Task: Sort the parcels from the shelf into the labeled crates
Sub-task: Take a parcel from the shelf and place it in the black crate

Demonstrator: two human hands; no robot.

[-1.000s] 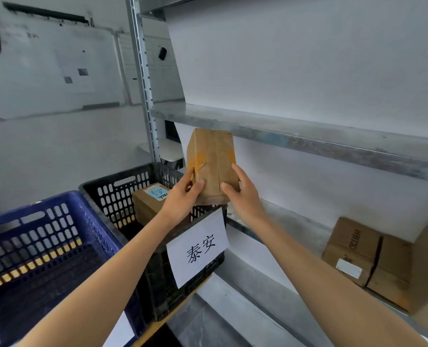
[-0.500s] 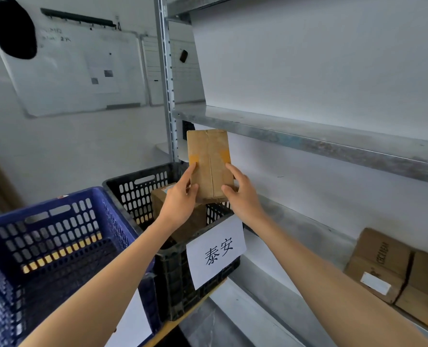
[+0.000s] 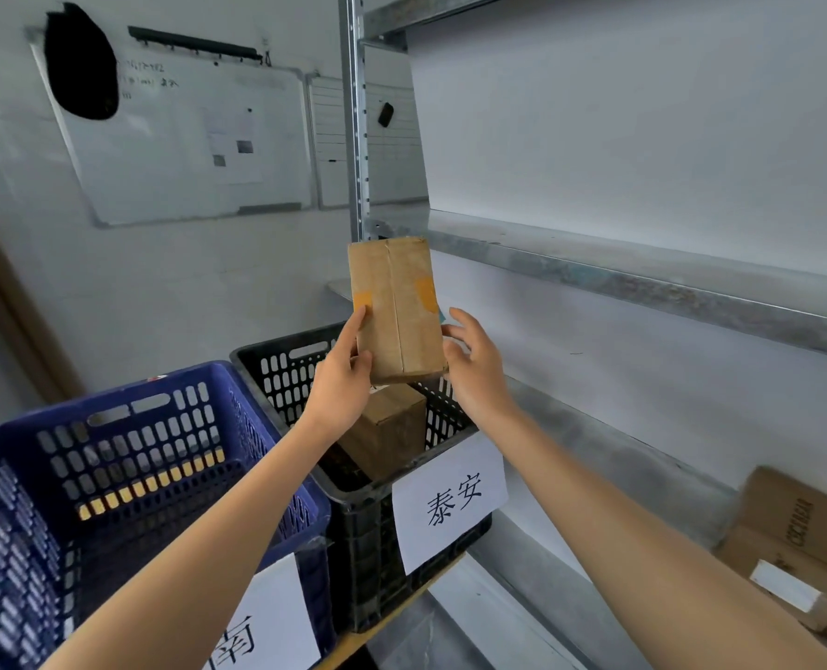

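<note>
- Parcel (image 3: 397, 309): small brown cardboard box, taped along its centre seam, held upright in the air above the black crate (image 3: 286, 379), just in front of the shelf (image 3: 643, 282) edge.
- Left hand (image 3: 341, 379): thumb lies on the front face and the fingers curl behind the left edge, gripping the parcel low on that side.
- Right hand (image 3: 474, 369): fingers are spread and loose, with the tips touching the lower right edge; no firm hold is visible.
- Black crate: carries a paper label (image 3: 450, 500) and holds a second box (image 3: 387, 427) directly below the parcel.
- Blue crate (image 3: 126, 442): stands just beside the black crate, on its left.
- Handling, as judged: stiff, and light enough for one hand. The tape may be slick, so it is best held across the narrow sides, low down.
</note>
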